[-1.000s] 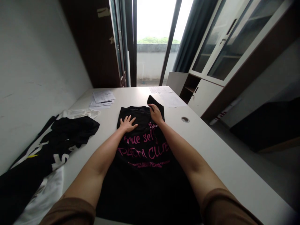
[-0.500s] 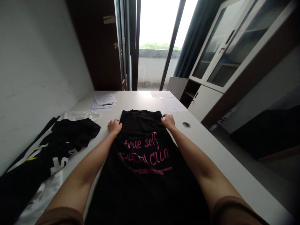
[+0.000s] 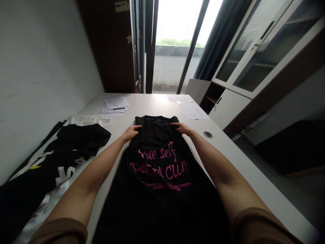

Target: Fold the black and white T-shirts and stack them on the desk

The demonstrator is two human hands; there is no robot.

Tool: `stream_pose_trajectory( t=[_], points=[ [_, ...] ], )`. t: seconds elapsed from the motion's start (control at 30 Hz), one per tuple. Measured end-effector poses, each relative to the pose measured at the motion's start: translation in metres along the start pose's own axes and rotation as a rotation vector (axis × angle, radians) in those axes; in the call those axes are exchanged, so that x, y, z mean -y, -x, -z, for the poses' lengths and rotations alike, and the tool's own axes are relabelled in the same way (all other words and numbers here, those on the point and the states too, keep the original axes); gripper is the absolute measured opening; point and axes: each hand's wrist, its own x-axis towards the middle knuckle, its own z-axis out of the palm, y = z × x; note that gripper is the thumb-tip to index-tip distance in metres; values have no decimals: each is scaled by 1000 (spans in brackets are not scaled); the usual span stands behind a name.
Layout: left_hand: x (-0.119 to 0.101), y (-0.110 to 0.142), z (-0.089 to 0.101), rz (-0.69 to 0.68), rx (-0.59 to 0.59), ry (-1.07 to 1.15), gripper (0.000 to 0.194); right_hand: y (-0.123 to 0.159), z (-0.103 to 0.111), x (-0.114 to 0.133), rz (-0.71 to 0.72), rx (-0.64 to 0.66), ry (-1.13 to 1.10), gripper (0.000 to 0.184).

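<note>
Left hand (image 3: 130,133) and right hand (image 3: 183,129) touch opposite side edges of the black shirt (image 3: 162,213) near its far end, each with the forefinger pointing inward over the fabric. Neither hand is spread flat; whether finger and thumb pinch the cloth or merely press on it, I cannot tell. The shirt lies lengthwise on the white table (image 3: 248,183), its pink lettering (image 3: 159,169) (partly lost in the folds, though "self" reads clearly) between the forearms. Left of the shirt, well apart from its far end, sits a heap of dark garments (image 3: 82,140) with white cloth (image 3: 87,120) just behind. Beyond the shirt are a paper stack (image 3: 115,104) to the left and loose sheets (image 3: 194,110) to the right. Right of the shirt, near the right hand, is a round cable hole (image 3: 208,135).
</note>
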Motion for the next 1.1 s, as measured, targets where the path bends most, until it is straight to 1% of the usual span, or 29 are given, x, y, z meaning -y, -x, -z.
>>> stream_pose_trajectory(
  t=[0.07,0.1,0.17,0.23,0.33,0.4,0.47,0.5,0.57,0.63,0.7,0.77,0.8,0.9,1.0,1.03,1.1],
  points=[
    [6,-6,2,-17,-136,-5,51,-13,-1,-5,61,-118,73,58],
    [8,-10,3,-27,-181,-21,50,-19,-1,-7,98,-178,99,58],
    [12,-20,8,-53,-234,-69,53,-31,1,-9,161,-291,148,60],
    [12,-32,13,-99,-277,-118,58,-41,3,-9,194,-381,173,61],
    [7,-52,22,-213,-356,-143,66,-56,5,-4,229,-458,131,67],
    [5,-63,29,-217,-362,-223,69,-64,4,-2,218,-441,90,73],
    [6,-68,34,-142,-324,-358,69,-68,2,-2,157,-351,90,73],
    [7,-68,36,-99,-303,-421,67,-68,0,-3,122,-303,109,71],
    [10,-63,36,-48,-285,-491,63,-61,-3,-8,78,-250,157,62],
    [10,-52,29,-53,-263,-606,58,-45,-7,-15,66,-255,195,55],
    [7,-38,14,-111,-195,-803,51,-20,-13,-22,77,-264,242,49],
    [2,-22,-8,-228,-84,-979,47,15,-22,-28,121,-275,314,46],
    [0,-14,-22,-295,-23,-1022,46,35,-28,-30,155,-288,354,46],
    [-7,11,-71,-448,167,-1043,46,100,-45,-33,206,-347,439,46],
    [-12,35,-122,-483,337,-1011,54,162,-55,-29,202,-364,501,44],
    [-14,42,-138,-477,363,-1007,58,181,-56,-26,193,-348,505,44],
    [-16,55,-164,-465,357,-1012,65,214,-58,-19,137,-299,499,44]
  ],
)
